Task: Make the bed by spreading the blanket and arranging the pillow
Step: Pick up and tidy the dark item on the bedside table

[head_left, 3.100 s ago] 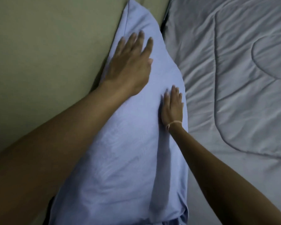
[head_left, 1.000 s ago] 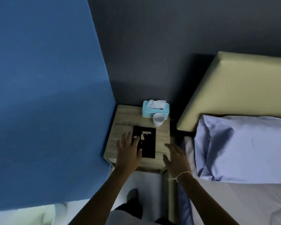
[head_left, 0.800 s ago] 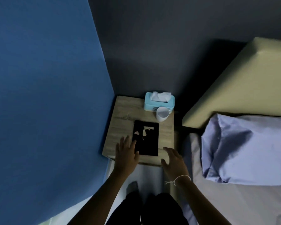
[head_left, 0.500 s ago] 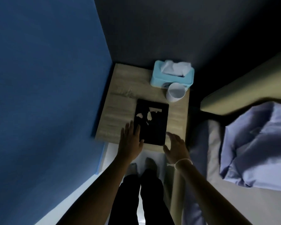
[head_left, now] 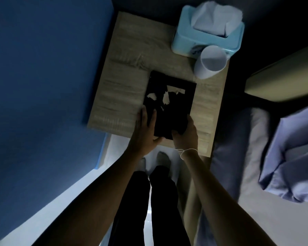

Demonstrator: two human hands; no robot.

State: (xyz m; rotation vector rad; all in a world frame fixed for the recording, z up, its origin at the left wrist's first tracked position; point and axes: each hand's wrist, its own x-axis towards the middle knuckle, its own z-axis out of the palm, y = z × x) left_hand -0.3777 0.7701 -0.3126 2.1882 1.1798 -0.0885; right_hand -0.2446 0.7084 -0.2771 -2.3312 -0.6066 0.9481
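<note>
Half a second ago both hands only hovered at the near edge of the black book; now they have closed on it. The left hand [head_left: 144, 134] lies along the book's [head_left: 169, 105] left edge with fingers [head_left: 150, 119] stretched over the cover and thumb tucked under the near corner, and the right hand [head_left: 186, 134] grips the near right corner, fingers curled around the side. The head has dipped lower too, so the bedside tabletop [head_left: 124, 89] fills far more of the view than before. The book's cover carries pale, torn-looking patches, but no title can be read in this dim light. At about 1 o'clock from the book stands a white cup [head_left: 210, 62], touching the pale blue tissue box [head_left: 207, 32] behind it; the box has a dark printed mark low on its front, too blurred to read. The pillow [head_left: 292, 160], in its lilac case, sits off at 4 o'clock on the bed [head_left: 238, 157], cut off by the right edge and smeared by motion. The blanket cannot be made out. A thin string bracelet [head_left: 186, 151] circles the right wrist, and dark trousers [head_left: 149, 201] hide most of the floor below.
</note>
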